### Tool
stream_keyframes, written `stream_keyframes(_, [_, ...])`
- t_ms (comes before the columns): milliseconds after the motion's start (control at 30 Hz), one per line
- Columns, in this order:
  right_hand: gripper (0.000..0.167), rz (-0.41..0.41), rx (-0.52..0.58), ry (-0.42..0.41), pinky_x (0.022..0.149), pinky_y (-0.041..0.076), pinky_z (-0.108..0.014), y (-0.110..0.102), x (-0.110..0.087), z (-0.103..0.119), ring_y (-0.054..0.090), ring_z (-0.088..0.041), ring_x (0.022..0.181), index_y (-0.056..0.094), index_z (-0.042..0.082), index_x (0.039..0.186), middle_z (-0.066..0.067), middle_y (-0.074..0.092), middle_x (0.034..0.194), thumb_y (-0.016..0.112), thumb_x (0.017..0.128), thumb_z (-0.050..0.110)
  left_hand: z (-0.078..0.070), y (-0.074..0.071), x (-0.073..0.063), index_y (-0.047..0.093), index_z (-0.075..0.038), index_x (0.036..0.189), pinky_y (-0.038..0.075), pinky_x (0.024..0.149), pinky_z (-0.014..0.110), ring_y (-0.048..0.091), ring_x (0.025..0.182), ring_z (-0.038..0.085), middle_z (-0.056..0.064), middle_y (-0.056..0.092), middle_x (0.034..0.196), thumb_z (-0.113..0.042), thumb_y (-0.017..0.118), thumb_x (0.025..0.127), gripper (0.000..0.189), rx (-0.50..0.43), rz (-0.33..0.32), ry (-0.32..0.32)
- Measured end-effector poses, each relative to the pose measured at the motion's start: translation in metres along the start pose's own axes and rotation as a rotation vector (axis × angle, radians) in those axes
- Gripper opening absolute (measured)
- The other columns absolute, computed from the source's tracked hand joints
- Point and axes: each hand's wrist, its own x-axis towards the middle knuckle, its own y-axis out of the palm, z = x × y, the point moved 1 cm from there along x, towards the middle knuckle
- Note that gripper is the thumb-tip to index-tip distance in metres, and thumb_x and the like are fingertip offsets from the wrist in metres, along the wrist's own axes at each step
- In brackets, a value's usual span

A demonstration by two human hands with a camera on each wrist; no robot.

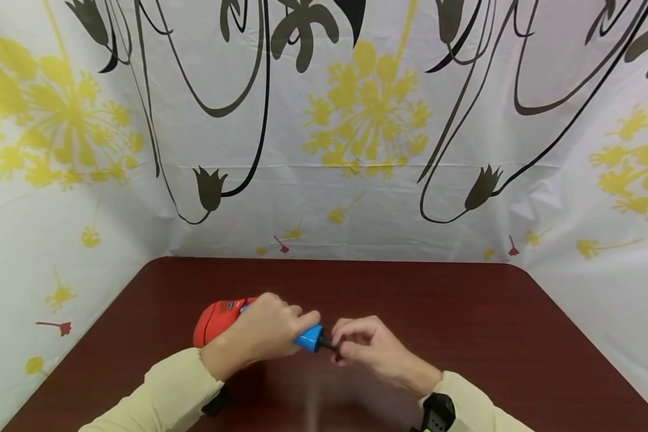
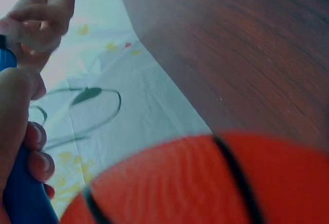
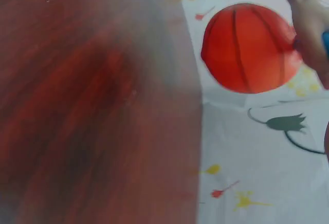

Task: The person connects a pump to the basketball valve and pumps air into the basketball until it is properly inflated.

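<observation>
My left hand [image 1: 267, 330] grips the blue barrel of a hand pump [image 1: 309, 339]. A black rod [image 1: 326, 344] sticks out of the barrel's right end, and the fingers of my right hand [image 1: 369, 345] pinch its outer end. At the pump's left end, partly behind the left hand, is a red ball [image 1: 213, 324]. Black seam lines like a basketball's run over the ball [image 3: 249, 49] in the right wrist view. In the left wrist view the ball [image 2: 169, 183] looms large beside the pump [image 2: 25, 198]. Where pump and ball meet is hidden.
A dark red-brown wooden table [image 1: 464, 312] lies under the hands. White cloth [image 1: 356, 210] with yellow flowers and dark tulips hangs behind it and along both sides. A black watch-like band [image 1: 440, 413] is on the right wrist.
</observation>
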Motion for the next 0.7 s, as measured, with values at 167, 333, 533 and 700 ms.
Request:
stream_keyframes(167, [0.016,0.06,0.044,0.036,0.067,0.049,-0.024,0.003,0.0,0.012,0.056,-0.012,0.083,0.06,0.0,0.097,-0.006,0.055,0.092,0.047,0.088,-0.002,0.004,-0.003,-0.007,0.048,-0.016,0.077,0.019,0.038,0.015,0.027,0.037,0.002,-0.007,0.038,0.048,-0.031,0.071,0.068,0.03,-0.025,-0.049,0.017])
stream_keyframes(333, [0.019,0.18,0.17,0.025,0.067,0.045,-0.021,-0.014,-0.021,0.031,0.055,-0.013,0.087,0.059,0.001,0.102,-0.002,0.044,0.091,0.045,0.09,0.001,0.014,-0.006,-0.018,0.048,-0.014,0.079,0.031,0.04,0.015,0.038,0.039,0.002,-0.007,0.046,0.052,-0.029,0.075,0.062,0.035,-0.043,-0.084,-0.008])
stream_keyframes(533, [0.013,0.179,0.068,-0.018,0.057,0.045,-0.022,-0.019,-0.019,0.024,0.054,-0.012,0.079,0.057,-0.001,0.093,-0.007,0.042,0.082,0.046,0.09,0.005,0.013,-0.004,-0.018,0.048,-0.014,0.077,0.029,0.038,0.016,0.038,0.038,0.004,-0.006,0.046,0.05,-0.025,0.073,0.062,0.032,-0.01,-0.089,-0.024])
stream_keyframes(700, [0.013,0.107,-0.089,-0.027,0.058,0.051,-0.03,-0.007,0.008,0.003,0.054,-0.011,0.077,0.053,-0.013,0.087,-0.009,0.051,0.085,0.051,0.086,0.001,0.004,-0.001,-0.006,0.047,-0.015,0.074,0.017,0.038,0.016,0.027,0.035,0.003,-0.007,0.037,0.046,-0.027,0.07,0.067,0.028,0.002,-0.067,0.004])
